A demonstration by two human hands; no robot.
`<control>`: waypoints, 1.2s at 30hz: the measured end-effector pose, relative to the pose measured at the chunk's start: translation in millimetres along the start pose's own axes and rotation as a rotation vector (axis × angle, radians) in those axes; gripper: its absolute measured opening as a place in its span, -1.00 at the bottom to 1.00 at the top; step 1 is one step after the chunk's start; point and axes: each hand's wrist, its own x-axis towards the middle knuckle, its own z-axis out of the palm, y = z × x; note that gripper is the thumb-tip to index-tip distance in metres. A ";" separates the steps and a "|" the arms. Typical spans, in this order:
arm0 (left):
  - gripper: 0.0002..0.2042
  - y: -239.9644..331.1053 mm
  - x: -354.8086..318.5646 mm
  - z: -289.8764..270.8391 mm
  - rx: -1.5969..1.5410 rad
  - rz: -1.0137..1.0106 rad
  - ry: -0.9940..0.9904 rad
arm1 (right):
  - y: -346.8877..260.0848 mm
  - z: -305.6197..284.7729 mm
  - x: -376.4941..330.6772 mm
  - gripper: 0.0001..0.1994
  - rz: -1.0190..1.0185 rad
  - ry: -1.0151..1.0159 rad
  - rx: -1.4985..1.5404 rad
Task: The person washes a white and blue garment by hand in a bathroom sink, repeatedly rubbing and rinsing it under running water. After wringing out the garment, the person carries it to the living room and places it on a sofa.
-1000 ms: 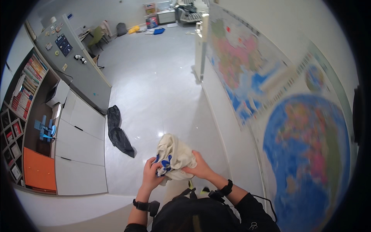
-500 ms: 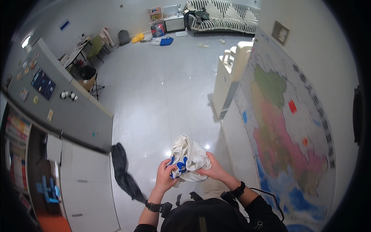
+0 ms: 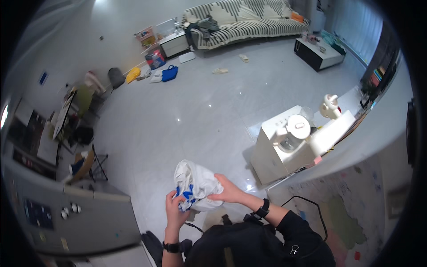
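Note:
A bundled white cloth [image 3: 198, 180] with blue patches hangs in front of my body, held between both hands. Its folds hide whether it is a garment or a bag. My left hand [image 3: 177, 205] grips the blue-marked edge, thumb and fingers closed on it. On the opposite side, my right hand [image 3: 229, 190] clasps the white part, with its fingertips partly out of sight in the fabric. A strap with a small dark device goes round each wrist.
A white cabinet [image 3: 271, 155] with a kettle [image 3: 293, 135] stands ahead on the right. The grey fridge [image 3: 89, 222] is close on my left. Farther off are slippers [image 3: 220, 70], a blue bag [image 3: 169, 73], a striped sofa [image 3: 249, 29] and a low table [image 3: 318, 55].
My view has swung right and come farther forward into the room; the cabinet top and low table now show. Both hands still hold the white cloth, now further left in the picture.

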 end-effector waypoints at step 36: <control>-0.58 1082.1 1715.3 523.8 -0.638 0.853 -0.823 | -568.7 -1633.0 659.0 -0.27 0.205 1.157 0.114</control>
